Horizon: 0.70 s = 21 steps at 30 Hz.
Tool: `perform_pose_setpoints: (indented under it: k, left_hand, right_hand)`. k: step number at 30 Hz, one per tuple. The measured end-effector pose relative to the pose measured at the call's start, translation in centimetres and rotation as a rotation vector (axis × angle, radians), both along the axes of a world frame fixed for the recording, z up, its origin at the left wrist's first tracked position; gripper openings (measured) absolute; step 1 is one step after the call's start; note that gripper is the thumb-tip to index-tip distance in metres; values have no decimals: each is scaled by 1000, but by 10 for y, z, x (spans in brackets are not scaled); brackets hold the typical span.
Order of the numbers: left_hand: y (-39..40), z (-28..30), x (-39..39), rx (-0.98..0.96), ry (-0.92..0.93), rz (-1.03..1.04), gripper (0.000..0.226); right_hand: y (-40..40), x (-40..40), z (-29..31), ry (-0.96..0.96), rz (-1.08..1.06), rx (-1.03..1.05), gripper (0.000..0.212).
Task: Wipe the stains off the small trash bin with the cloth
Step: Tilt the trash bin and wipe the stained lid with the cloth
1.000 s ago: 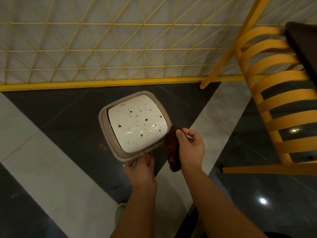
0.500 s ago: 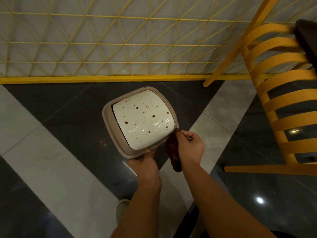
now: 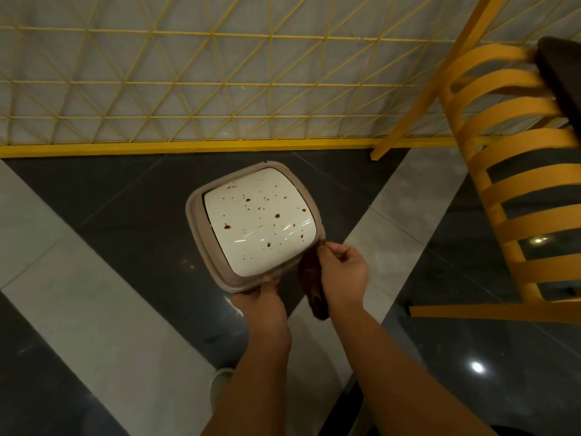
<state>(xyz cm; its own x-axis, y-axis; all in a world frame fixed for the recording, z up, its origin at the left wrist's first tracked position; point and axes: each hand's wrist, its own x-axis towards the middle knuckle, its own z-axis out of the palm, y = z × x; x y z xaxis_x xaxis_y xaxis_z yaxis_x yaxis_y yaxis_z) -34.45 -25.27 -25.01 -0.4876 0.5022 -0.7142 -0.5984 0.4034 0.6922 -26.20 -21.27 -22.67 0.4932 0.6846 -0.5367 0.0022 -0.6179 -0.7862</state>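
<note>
**Small trash bin: lid still spotted, wiping not yet begun**

The small trash bin (image 3: 254, 225) stands on the floor (image 3: 94, 309) in front of the yellow lattice fence (image 3: 188, 89), with the yellow chair (image 3: 509, 190) off to its right. Its white lid (image 3: 257, 221) lies shut inside a taupe rim, so whatever the bin holds cannot be seen. Brown stains (image 3: 227, 227) dot the lid from its left-centre across to its right edge, and no cleaned patch shows; judged from this, all of the wiping is left to do.

At the bin's near edge, the left hand (image 3: 262, 305) grips the rim, fingers curled onto it, apparently steadying the bin. Just right of that, at the bin's near right corner, a dark brown cloth (image 3: 311, 284) hangs bunched from the right hand (image 3: 342, 275), pinched between thumb and fingers. The cloth's upper end touches or nearly touches the corner of the rim; which cannot be told. It has not reached the spotted lid.
</note>
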Motion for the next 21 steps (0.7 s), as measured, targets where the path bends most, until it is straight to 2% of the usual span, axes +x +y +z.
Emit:
perform_pose_setpoints:
  k: [3, 5, 8, 11, 15, 21]
  left_hand:
    - [-2, -7, -3, -34, -99, -3, 49]
    - [-3, -7, -6, -75, -137, -17, 48]
    - [-4, 6, -12, -62, -92, -38, 46]
    - [-6, 9, -22, -51, -101, -97, 42]
    - [-10, 18, -30, -67, -110, 8, 32]
    - [-10, 29, -5, -44, -205, 38, 28]
  right_hand:
    - [-14, -13, -5, 9, 120, -12, 5]
    - [-8, -7, -4, 2, 93, -30, 4]
    - [9, 17, 3, -6, -9, -53, 3]
    - [7, 35, 4, -17, 14, -81, 5]
    - [-11, 43, 4, 103, -51, -88, 11]
    - [-32, 37, 5, 135, -38, -54, 16]
